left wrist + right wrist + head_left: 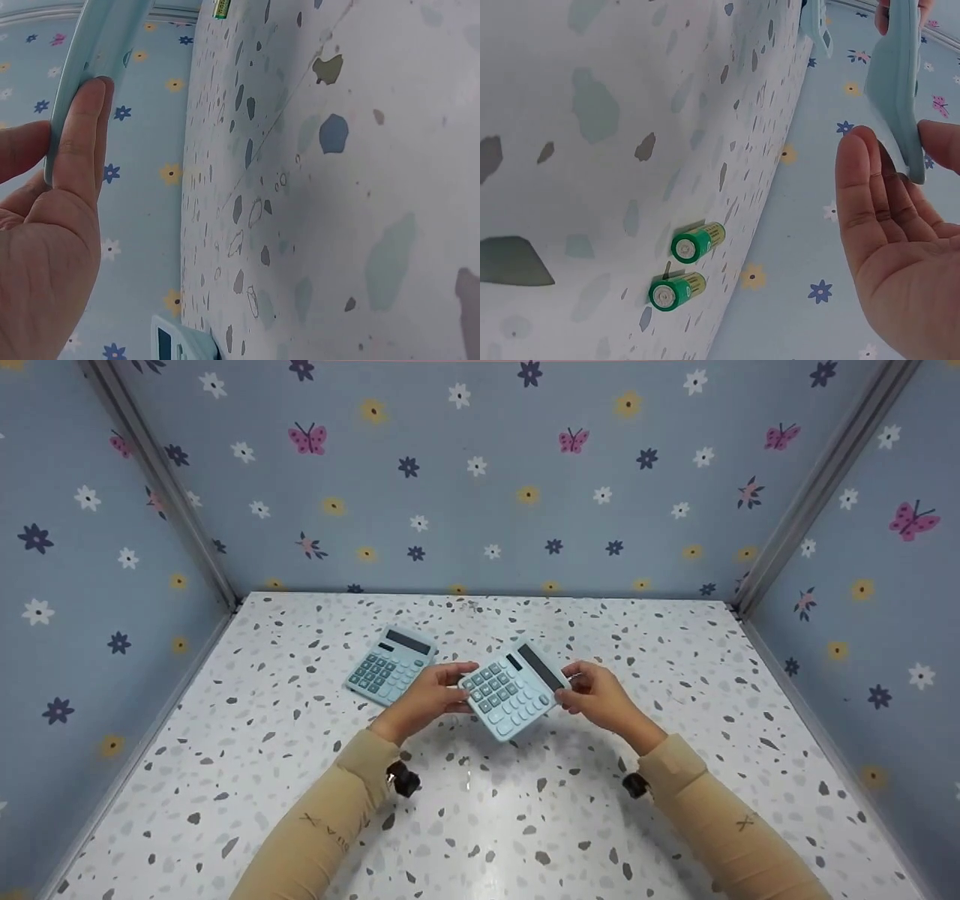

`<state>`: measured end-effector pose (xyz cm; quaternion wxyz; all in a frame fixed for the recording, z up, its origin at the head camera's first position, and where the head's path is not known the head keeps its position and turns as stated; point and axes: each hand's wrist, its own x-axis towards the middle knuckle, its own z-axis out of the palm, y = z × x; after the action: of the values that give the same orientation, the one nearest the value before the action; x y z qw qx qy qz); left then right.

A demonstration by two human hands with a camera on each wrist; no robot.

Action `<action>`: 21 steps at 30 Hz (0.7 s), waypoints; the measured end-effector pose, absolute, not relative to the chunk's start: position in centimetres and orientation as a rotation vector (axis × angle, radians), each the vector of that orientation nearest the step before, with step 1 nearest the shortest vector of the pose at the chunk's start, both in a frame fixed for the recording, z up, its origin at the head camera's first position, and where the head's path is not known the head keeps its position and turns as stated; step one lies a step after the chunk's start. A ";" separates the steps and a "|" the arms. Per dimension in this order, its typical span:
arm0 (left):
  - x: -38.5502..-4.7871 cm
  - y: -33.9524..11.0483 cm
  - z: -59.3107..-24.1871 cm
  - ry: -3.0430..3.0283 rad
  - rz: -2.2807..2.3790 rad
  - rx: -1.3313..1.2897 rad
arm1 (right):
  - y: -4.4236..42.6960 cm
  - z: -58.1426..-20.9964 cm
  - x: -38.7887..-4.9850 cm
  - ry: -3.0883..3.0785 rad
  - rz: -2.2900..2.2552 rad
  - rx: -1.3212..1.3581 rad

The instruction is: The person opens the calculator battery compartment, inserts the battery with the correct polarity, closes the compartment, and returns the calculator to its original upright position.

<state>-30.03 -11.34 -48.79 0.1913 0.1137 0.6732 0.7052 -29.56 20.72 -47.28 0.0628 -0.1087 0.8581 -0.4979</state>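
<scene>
A pale blue calculator (508, 691) is held above the speckled table, tilted with its keys and dark display facing up. My left hand (426, 696) pinches its left edge between thumb and fingers. On the opposite side, my right hand (602, 701) pinches the edge near the display. The right wrist view shows the thumb on one face and the fingers against the other. A second pale blue calculator (391, 666) lies on the table just beyond my left hand. Two green batteries (698, 242) lie side by side on the table in the right wrist view; the head view does not show them.
The white speckled table (480, 825) meets blue walls (480, 480) with flowers and butterflies at the back and both sides. Grey metal posts (161, 484) stand at the back corners. Both forearms reach in from the near edge.
</scene>
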 end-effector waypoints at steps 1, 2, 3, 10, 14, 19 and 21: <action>-30.0 -11.4 -48.8 1.895 1.975 0.324 | 20.7 -47.2 -29.4 2.618 -1.487 -0.349; -30.0 -11.5 -48.8 1.897 1.971 0.329 | 20.7 -47.2 -29.3 2.640 -1.474 -0.368; -30.0 -11.5 -48.8 1.897 1.969 0.332 | 20.7 -47.2 -29.2 2.655 -1.464 -0.382; -29.8 -11.7 -48.6 1.878 1.975 0.341 | 20.7 -47.2 -28.8 2.719 -1.426 -0.468; -29.6 -11.9 -48.5 1.849 1.985 0.355 | 20.8 -47.3 -28.6 2.729 -1.405 -0.536; -29.6 -12.2 -48.5 1.801 2.002 0.371 | 21.1 -47.4 -28.3 2.755 -1.350 -0.658; -29.6 -12.3 -48.5 1.784 2.009 0.366 | 21.1 -47.4 -28.2 2.771 -1.313 -0.731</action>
<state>-29.56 -12.30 -48.52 0.2134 0.1318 0.6427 0.7239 -28.25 21.09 -47.42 -0.0052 -0.2318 0.8790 -0.4167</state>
